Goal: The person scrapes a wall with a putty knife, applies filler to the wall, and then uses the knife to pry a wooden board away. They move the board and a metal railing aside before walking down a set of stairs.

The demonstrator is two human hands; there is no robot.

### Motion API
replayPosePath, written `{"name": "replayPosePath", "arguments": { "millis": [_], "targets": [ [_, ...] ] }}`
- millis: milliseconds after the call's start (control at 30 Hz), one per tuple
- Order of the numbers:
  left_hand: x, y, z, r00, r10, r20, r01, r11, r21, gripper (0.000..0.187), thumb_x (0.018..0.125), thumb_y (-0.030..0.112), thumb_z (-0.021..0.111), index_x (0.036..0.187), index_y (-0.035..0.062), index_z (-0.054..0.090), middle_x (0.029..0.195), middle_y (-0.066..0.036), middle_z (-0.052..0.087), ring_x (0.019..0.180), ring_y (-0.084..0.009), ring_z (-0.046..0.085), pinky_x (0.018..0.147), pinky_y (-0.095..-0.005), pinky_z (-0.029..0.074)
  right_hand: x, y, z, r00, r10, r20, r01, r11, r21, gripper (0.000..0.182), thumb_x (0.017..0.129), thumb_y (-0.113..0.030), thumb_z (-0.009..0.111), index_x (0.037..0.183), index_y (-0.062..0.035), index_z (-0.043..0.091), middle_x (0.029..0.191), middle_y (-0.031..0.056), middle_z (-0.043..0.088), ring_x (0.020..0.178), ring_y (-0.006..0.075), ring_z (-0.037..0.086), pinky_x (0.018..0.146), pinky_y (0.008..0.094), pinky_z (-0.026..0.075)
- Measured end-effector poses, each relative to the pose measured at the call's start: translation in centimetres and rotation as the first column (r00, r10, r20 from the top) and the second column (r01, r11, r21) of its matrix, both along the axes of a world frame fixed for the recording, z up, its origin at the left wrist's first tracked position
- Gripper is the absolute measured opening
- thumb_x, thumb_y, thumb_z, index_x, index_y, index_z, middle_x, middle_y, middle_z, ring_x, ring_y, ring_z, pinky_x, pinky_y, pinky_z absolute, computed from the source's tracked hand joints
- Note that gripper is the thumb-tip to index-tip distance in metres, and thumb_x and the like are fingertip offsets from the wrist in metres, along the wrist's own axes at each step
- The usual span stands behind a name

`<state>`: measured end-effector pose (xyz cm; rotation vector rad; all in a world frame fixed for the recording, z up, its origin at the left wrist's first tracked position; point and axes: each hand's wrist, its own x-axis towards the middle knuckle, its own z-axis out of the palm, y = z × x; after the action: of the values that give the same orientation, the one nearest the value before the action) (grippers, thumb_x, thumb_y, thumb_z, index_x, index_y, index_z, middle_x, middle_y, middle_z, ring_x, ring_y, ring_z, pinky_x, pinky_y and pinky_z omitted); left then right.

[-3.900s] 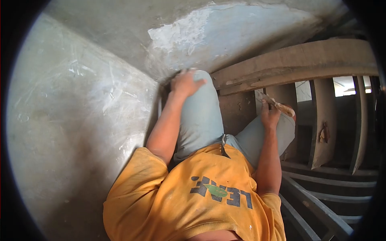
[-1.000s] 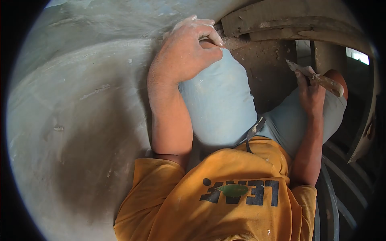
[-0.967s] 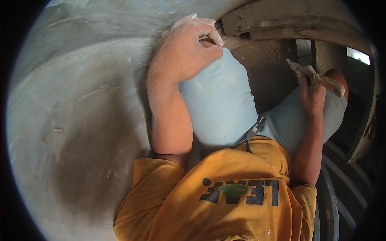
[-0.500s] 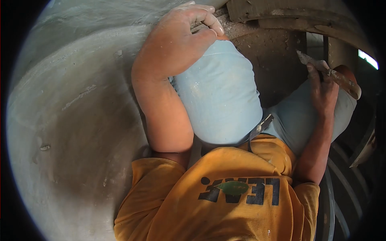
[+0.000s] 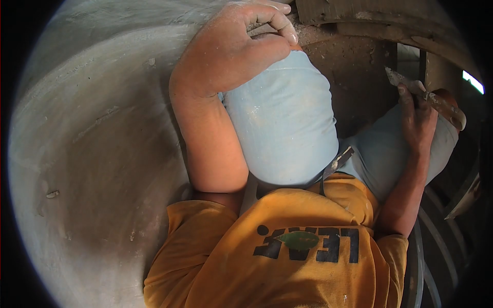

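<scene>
My left hand (image 5: 246, 43) is at the top, its fingers loosely bent and dusted with pale powder. A gap shows between thumb and forefinger, and nothing is seen in it. It lies by my raised knee in light blue trousers (image 5: 282, 118). On the right, my right hand (image 5: 420, 120) is wrapped round a small trowel (image 5: 447, 109) with a worn wooden handle. The trowel's narrow, pale-crusted blade points up and left, over the other knee.
A smooth grey curved wall (image 5: 102, 154) fills the left side. Rough wooden boards (image 5: 359, 18) arch across the top right. A dark flat tool or strap end (image 5: 339, 159) sticks out at my waist. A green leaf (image 5: 299, 239) lies on my orange shirt.
The view has shifted slightly, so both hands and the trowel appear a little further right. Grips and poses look the same.
</scene>
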<state>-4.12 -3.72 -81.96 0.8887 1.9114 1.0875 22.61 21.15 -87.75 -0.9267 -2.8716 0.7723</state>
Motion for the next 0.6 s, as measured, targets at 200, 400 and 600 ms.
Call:
{"name": "replayPosePath", "arguments": {
  "millis": [200, 400, 600],
  "targets": [
    [0.9, 0.1, 1.1, 0.998, 0.056, 0.001, -0.056, 0.998, 0.002, 0.012, 0.076, 0.007, 0.065, 0.085, 0.0043, 0.073, 0.117, -0.021, 0.070, 0.132, -0.0323, 0.055, 0.107, -0.0384, 0.043, 0.4, 0.3, -0.5, 1.000, 0.011, 0.006, -0.012, 1.000, 0.020, 0.031, 0.096, -0.029, 0.071, 0.106, -0.0001, 0.075, 0.096, 0.0170, 0.072, 0.094, 0.0319, 0.067, 0.086, 0.0416, 0.049],
    [-0.5, -0.1, -1.0, 0.973, -0.111, -0.200, 0.126, 0.990, 0.064, 0.011, 0.076, 0.006, 0.064, 0.084, 0.0023, 0.070, 0.119, -0.018, 0.069, 0.124, -0.0291, 0.059, 0.104, -0.0383, 0.043, 0.2, 0.0, -0.1, 0.999, 0.018, -0.030, -0.017, 1.000, 0.024, 0.028, 0.096, -0.028, 0.071, 0.104, -0.0012, 0.074, 0.091, 0.0157, 0.071, 0.089, 0.0312, 0.066, 0.083, 0.0417, 0.049],
    [-1.0, -0.5, -1.7, 0.968, -0.163, -0.190, 0.176, 0.983, 0.058, 0.008, 0.074, 0.004, 0.064, 0.080, 0.0021, 0.067, 0.112, -0.015, 0.070, 0.116, -0.0264, 0.060, 0.102, -0.0384, 0.042, 0.0, -0.2, 0.2, 1.000, -0.008, -0.007, 0.007, 0.999, -0.047, 0.028, 0.095, -0.028, 0.072, 0.104, -0.0012, 0.074, 0.090, 0.0159, 0.070, 0.088, 0.0329, 0.065, 0.082, 0.0422, 0.049]
  ]
}}
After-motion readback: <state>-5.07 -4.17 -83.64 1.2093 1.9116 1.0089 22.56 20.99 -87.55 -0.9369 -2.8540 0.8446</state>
